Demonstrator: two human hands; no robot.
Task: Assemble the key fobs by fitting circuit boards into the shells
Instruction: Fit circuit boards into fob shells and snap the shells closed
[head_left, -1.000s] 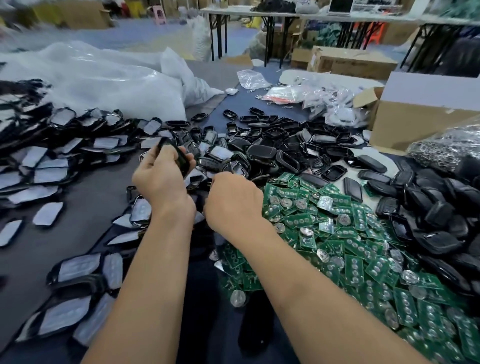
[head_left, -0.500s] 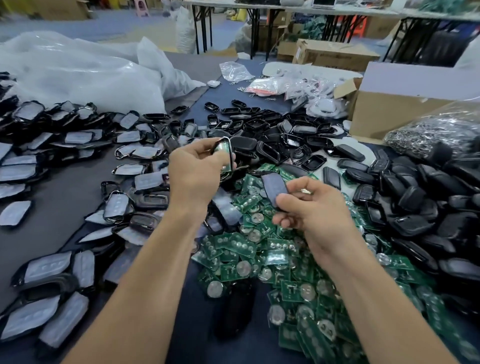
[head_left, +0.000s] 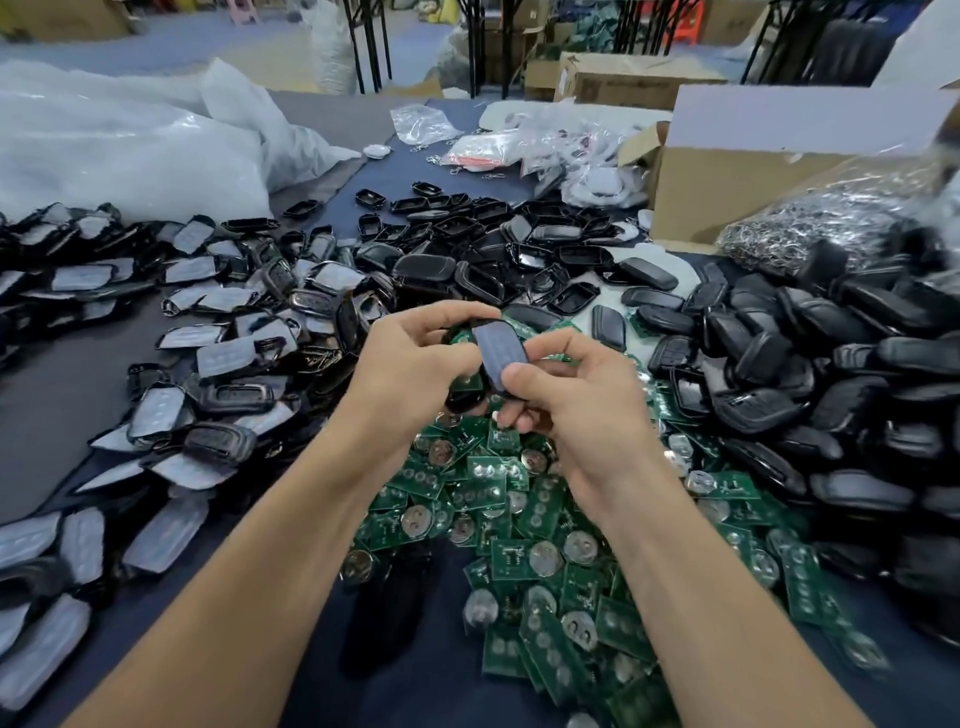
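Over the worktop, my left hand grips a shell, and my right hand pinches a cover against it, both held above the boards. I judge the halves are being mated; whether a board sits inside is hidden. The next move calls for aligned edges, then a firm squeeze.

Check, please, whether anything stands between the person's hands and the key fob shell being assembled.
Nothing visible does: the left hand and right hand both hold the key fob shell directly, above the green circuit boards.
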